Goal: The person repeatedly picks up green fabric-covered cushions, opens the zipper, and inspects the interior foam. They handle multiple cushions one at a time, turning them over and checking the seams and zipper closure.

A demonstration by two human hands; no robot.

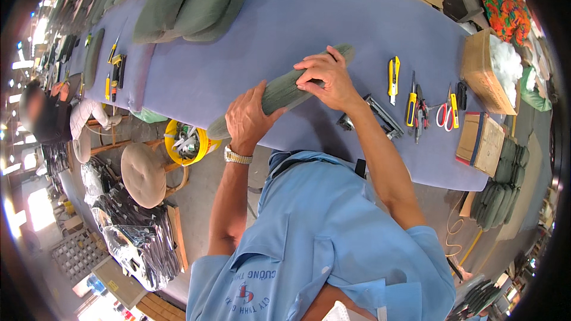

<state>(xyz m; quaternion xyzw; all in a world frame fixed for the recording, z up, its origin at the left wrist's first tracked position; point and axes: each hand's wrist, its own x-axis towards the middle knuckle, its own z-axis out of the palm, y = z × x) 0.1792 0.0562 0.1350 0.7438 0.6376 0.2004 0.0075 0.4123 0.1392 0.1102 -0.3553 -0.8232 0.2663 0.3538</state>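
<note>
A grey-green padded cushion [284,92], seen edge-on as a long narrow shape, slants over the near side of the blue-covered table [357,21]. My left hand [251,117], with a metal watch on its wrist, is wrapped round the cushion's lower left part. Toward its upper right end, my right hand [326,80] has thumb and fingers closed on the cushion's fabric edge. Partly behind my right forearm lies a black and silver tool [383,117], perhaps a staple gun.
Right of my hands lie a yellow utility knife [394,77], screwdriver [411,107], pliers [420,113] and scissors [445,116]. Cardboard box [485,71] holds white stuffing. Green cushions [196,0] pile at far left. Yellow bucket [172,142] and round stool [143,175] stand below; another person [50,110] sits left.
</note>
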